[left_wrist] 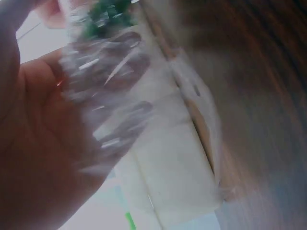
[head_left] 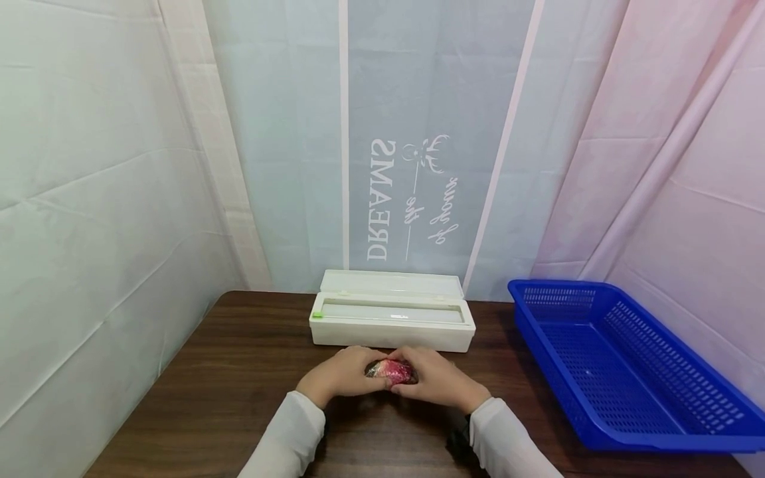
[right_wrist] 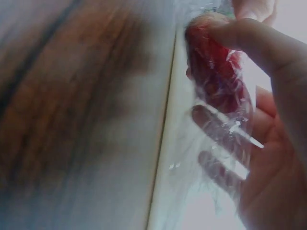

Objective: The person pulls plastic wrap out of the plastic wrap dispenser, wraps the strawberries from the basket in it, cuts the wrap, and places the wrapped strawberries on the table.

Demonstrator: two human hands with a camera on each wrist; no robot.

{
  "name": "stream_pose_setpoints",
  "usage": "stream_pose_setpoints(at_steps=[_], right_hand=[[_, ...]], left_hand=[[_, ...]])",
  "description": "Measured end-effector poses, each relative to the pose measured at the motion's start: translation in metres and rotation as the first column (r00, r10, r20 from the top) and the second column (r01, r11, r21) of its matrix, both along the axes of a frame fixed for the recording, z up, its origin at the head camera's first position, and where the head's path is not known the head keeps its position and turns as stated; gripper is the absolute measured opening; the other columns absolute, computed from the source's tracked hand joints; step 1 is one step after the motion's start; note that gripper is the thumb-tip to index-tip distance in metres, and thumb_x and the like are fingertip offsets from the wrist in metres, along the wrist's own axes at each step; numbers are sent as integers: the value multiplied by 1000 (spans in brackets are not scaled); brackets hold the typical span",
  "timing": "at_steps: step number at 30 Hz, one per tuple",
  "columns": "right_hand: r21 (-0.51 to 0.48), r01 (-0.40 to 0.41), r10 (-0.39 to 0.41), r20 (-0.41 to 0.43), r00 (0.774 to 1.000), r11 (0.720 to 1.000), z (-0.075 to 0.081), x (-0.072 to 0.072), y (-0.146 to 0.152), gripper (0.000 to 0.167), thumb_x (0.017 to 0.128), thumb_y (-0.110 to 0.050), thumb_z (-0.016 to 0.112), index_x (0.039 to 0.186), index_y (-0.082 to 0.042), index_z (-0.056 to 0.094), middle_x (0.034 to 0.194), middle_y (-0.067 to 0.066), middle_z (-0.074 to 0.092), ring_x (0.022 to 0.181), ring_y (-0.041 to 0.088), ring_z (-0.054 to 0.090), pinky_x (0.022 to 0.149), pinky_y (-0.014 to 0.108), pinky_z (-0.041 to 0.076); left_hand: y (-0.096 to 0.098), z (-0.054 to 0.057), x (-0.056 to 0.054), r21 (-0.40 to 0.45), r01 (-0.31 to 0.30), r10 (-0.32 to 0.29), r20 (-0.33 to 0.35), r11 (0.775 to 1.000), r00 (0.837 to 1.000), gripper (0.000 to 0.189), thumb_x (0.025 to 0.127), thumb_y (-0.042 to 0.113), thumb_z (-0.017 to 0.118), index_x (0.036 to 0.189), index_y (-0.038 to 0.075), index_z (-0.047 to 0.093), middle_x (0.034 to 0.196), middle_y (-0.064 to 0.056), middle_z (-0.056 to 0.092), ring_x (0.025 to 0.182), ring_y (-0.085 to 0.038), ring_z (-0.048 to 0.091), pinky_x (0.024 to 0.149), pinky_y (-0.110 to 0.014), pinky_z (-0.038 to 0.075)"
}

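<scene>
Both hands meet over the table, holding a small red item (head_left: 399, 372) wrapped in clear plastic film (right_wrist: 230, 122). Its kind cannot be told; the right wrist view shows a rounded red body, and a dark green part (left_wrist: 108, 19) shows through film in the left wrist view. My left hand (head_left: 342, 376) grips one side and my right hand (head_left: 441, 378) the other, thumbs toward me. Loose film stretches past the item across the fingers. Just beyond the hands stands a white cling film dispenser (head_left: 391, 336), lid (head_left: 391, 284) raised, with a green slider (head_left: 317, 315) at its left.
A blue plastic basket (head_left: 556, 392) with perforated walls sits at the right of the dark wooden table (head_left: 239, 378). Pale fabric curtains (head_left: 287, 166) with printed lettering hang behind the table and along both sides.
</scene>
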State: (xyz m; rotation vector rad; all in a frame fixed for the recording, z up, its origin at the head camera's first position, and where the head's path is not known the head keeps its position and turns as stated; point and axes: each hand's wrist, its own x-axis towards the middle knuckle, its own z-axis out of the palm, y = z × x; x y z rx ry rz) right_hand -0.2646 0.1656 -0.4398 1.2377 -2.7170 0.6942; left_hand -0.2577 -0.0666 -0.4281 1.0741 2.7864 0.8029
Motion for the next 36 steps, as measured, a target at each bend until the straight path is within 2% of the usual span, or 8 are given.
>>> stream_pose_setpoints(at_steps=[4,8,12,18,22,27,32,36], right_hand=[[-66,-9,4,-74,997,998,3,0,0,46,89,-36,78,126,-15,60,117,-5,65,102,7,59,85,29,52],[-105,18,-26,-72,997,994,3,-1,1,42,92,-40,73,123,-14,60,112,-4,66,94,7,60,78,27,53],[-116,57,-61,-30,998,992,4,0,2,43,96,-46,66,124,-14,62,104,-8,65,88,6,59,74,27,52],[-168,76,-59,101,993,983,7,0,3,43,101,-46,57,129,-13,59,113,-5,67,100,7,62,85,33,53],[-163,97,-71,157,985,982,10,1,5,37,104,-46,51,126,-18,60,106,-10,67,92,6,62,82,33,52],[-138,109,-94,110,989,984,14,0,7,33,106,-46,46,114,-21,67,95,-14,66,82,5,59,77,32,51],[-128,70,-65,41,997,989,14,-3,10,35,102,-46,56,121,-19,67,103,-12,67,90,5,61,81,32,53],[-98,63,-69,-59,996,993,14,-4,10,48,95,-50,66,130,-17,63,116,-9,67,104,9,62,91,36,51]], left_hand=[[-2,2,-2,34,4,-2,-81,999,997,55,90,43,72,133,10,62,112,3,68,94,-7,60,81,-29,52],[-1,5,-3,59,-9,21,-211,998,977,62,83,40,79,135,12,61,125,2,65,115,-13,58,98,-39,47],[1,6,-1,47,-8,23,-327,999,945,59,76,35,85,128,17,65,125,5,66,121,-16,57,106,-44,40],[5,5,0,23,-36,42,-429,999,903,55,74,34,90,122,20,67,119,7,68,114,-18,60,103,-46,41],[4,5,-1,38,-59,69,-383,998,921,53,79,39,87,123,21,64,118,9,68,111,-15,61,105,-45,40],[0,5,-3,67,-49,66,-299,997,952,47,86,46,77,123,20,63,116,9,68,108,-12,62,104,-41,39],[-4,7,-3,89,-25,48,-268,996,962,44,94,45,68,128,17,66,120,7,69,112,-15,62,104,-45,41],[-6,9,-4,101,-36,59,-236,994,970,45,98,46,62,132,17,65,122,4,69,114,-18,62,104,-46,43]])
